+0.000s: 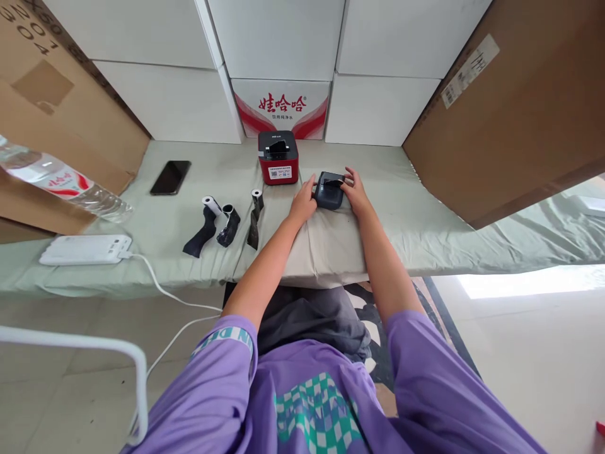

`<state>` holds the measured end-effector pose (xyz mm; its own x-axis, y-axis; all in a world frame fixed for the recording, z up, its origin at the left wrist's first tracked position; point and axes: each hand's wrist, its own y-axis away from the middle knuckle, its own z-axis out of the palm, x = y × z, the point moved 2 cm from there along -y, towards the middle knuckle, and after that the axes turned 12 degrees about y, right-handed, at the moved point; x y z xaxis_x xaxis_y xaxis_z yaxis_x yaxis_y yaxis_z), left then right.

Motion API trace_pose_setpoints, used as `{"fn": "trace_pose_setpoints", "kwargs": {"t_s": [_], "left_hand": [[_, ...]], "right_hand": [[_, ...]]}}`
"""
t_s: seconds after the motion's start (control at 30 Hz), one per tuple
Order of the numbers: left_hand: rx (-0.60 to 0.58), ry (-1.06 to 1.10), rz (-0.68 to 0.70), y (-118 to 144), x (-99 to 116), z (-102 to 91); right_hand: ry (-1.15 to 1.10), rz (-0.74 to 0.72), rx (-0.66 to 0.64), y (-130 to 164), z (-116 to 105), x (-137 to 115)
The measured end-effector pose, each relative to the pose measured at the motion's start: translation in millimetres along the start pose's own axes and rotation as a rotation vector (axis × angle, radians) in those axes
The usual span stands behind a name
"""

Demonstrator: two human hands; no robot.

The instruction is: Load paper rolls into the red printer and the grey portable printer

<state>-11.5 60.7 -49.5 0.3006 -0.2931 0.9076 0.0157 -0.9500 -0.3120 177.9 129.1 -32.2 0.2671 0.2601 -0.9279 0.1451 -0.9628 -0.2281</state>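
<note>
On the cloth-covered surface stands a small dark mini printer (329, 196), with a short black strip sticking up from its top. My left hand (303, 204) grips its left side. My right hand (357, 193) holds the right side, thumb near the strip and one finger lifted. Just behind and to the left sits a red and black printer (278, 165) with a white label and a black strip at its top slot. Farther left lie a paper roll (255, 211) with a dark tail, a narrow white-cored roll (206, 224) and a wider dark roll (229, 227).
A phone (171, 178), a tilted water bottle (63, 180) and a white power bank (86, 250) with a cable (155, 277) are at the left. Cardboard boxes (510, 120) flank both sides. White cartons (283, 41) stack up behind. A white bent tube (94, 340) crosses the lower left.
</note>
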Motion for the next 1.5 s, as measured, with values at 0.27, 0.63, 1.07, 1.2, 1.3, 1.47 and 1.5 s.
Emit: {"fn": "trace_pose_setpoints", "kwargs": {"t_s": [0.27,0.63,1.07,1.2,1.3,1.47,1.5], "left_hand": [[0.002,-0.045,-0.008,0,1,0.8],[0.055,-0.068,0.071,1,20,-7.1],[0.702,-0.498,-0.119,4,84,-103.5],[0.280,-0.627,-0.360,-28,107,-148.6],[-0.110,-0.827,-0.574,-52,120,-166.2],[0.004,-0.890,-0.461,-77,129,-180.4],[0.102,-0.854,-0.379,-81,128,-184.8]], "right_hand": [[-0.232,0.097,0.061,2,-5,14],[-0.093,0.009,0.097,3,0,21],[-0.040,-0.032,0.155,7,2,12],[-0.061,-0.012,0.168,7,2,14],[-0.050,-0.019,0.169,6,2,14],[-0.029,-0.045,0.183,6,2,12],[-0.025,-0.047,0.189,6,2,12]]}}
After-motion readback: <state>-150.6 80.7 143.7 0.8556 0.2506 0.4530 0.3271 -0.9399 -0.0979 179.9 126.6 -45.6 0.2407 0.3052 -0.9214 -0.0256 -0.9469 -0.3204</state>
